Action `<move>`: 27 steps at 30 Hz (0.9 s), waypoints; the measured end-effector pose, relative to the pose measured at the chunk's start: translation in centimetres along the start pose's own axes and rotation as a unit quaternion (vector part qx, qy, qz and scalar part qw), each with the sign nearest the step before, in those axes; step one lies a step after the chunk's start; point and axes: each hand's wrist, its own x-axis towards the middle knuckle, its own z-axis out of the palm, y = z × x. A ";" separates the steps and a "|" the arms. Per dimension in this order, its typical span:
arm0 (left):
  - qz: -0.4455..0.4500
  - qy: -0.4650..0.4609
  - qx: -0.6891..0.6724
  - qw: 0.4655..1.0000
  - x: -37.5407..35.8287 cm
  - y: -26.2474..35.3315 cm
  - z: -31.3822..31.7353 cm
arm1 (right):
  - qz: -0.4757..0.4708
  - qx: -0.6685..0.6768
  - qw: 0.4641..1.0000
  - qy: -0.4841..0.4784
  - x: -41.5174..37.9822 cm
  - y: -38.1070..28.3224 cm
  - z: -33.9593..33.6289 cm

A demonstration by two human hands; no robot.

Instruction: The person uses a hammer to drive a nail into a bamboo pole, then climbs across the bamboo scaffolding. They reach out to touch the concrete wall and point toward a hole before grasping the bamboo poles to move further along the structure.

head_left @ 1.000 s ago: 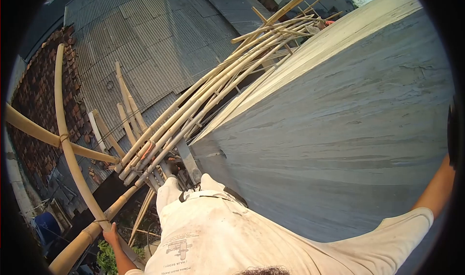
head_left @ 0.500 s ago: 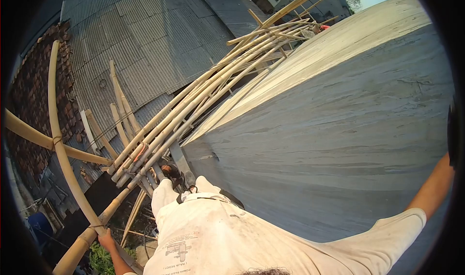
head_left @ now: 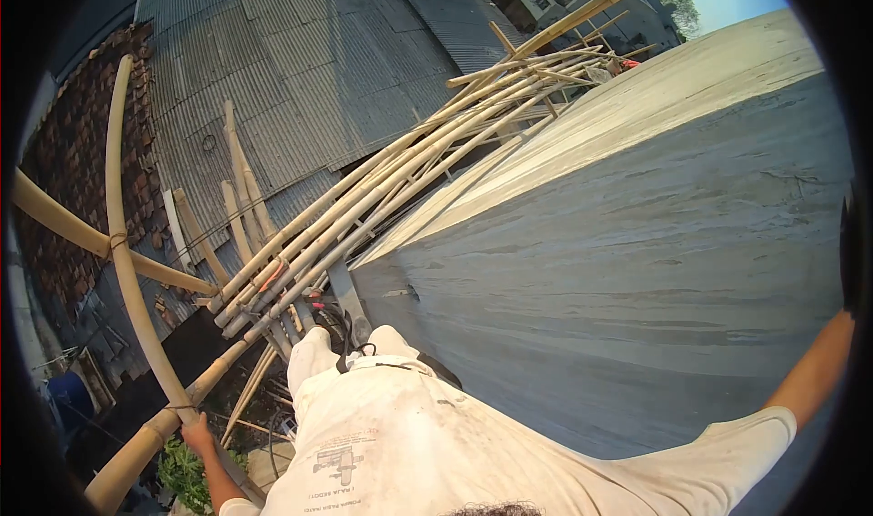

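My left hand (head_left: 195, 432) is closed round the lower end of an upright bamboo pole (head_left: 133, 270), just below a lashing. There the pole crosses a thick slanting bamboo pole (head_left: 150, 434). My right forearm (head_left: 814, 366) reaches out along the grey plastered wall (head_left: 618, 270) to the edge of the view. A dark shape (head_left: 849, 252) lies beyond the wrist, and my right hand cannot be made out there. My pale, stained shirt (head_left: 409, 434) fills the bottom of the view.
A bundle of long bamboo poles (head_left: 391, 189) runs beside the wall. Below lie a corrugated metal roof (head_left: 282, 70) and a tiled roof (head_left: 82, 161). A blue drum (head_left: 68, 398) and green leaves (head_left: 186, 466) show far down, past a drop at the left.
The view has shifted slightly, so the poles and roofs sit a little lower and further right. My left hand keeps its hold on the bamboo pole.
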 end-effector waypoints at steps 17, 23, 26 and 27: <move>-0.056 -0.009 0.070 0.996 -2.4 3.3 -2.1 | -0.025 0.166 0.985 0.042 -7.5 -8.2 4.7; -0.042 0.005 0.039 0.998 -2.4 2.9 -2.1 | -0.028 0.197 0.979 0.041 -8.8 -10.4 5.2; -0.068 -0.012 0.072 0.995 -2.5 3.4 -2.4 | -0.025 0.211 0.976 0.043 -9.2 -10.9 5.3; -0.073 -0.012 0.077 0.994 -2.6 3.6 -2.5 | -0.023 0.218 0.975 0.044 -9.4 -11.2 5.3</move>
